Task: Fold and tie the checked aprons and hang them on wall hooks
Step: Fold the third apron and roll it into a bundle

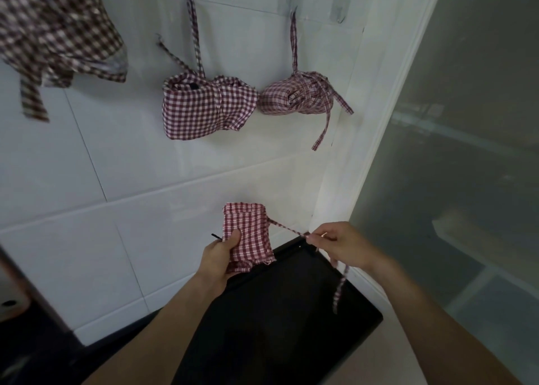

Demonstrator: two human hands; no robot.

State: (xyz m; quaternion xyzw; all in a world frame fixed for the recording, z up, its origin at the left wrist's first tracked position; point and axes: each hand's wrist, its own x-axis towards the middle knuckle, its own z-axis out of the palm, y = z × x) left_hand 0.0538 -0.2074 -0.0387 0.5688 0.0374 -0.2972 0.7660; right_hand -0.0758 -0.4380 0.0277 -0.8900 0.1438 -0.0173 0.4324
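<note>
Left grip (223,256) clasps folded apron (248,233); right grip (338,243) probably pinching strap (287,229).

You're standing in what looks like a home kitchen: a white tiled wall (87,180) carries stick-on metal hooks (339,5) with checked aprons (204,107) hung from them. Near you sits a black glass cooktop (277,326), with a frosted sliding door (466,151) on the right.

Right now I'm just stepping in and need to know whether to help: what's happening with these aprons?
A person is tying up a folded checked apron: the left hand holds the bundle and the right hand pulls its strap out sideways. Two tied bundles, one and another, already hang from wall hooks; a spare hook is free. Another apron hangs unfolded at upper left.
</note>
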